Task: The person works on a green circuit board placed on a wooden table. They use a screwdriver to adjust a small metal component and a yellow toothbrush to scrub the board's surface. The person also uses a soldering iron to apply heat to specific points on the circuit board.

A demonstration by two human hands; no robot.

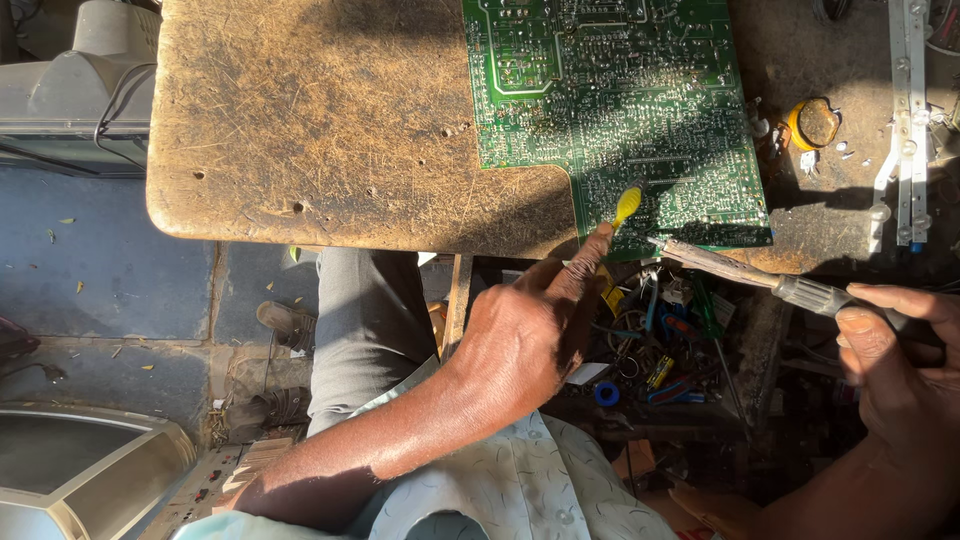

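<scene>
A large green circuit board [610, 90] lies solder side up on a worn wooden tabletop [300, 120], its lower right part reaching the table's near edge. My left hand [525, 335] pinches a small tool with a yellow tip [627, 204] that rests on the board's lower edge. My right hand [895, 350] grips the dark handle of a soldering iron [745, 272]. The iron's metal tip points left and sits at the board's near edge, just right of the yellow tip.
A yellow roll [812, 122] and small bits lie right of the board, beside a white metal strip [908, 110]. Below the table edge sits a jumble of wires and parts [655, 340]. Grey appliance casings stand at far left [80, 90] and lower left [80, 470].
</scene>
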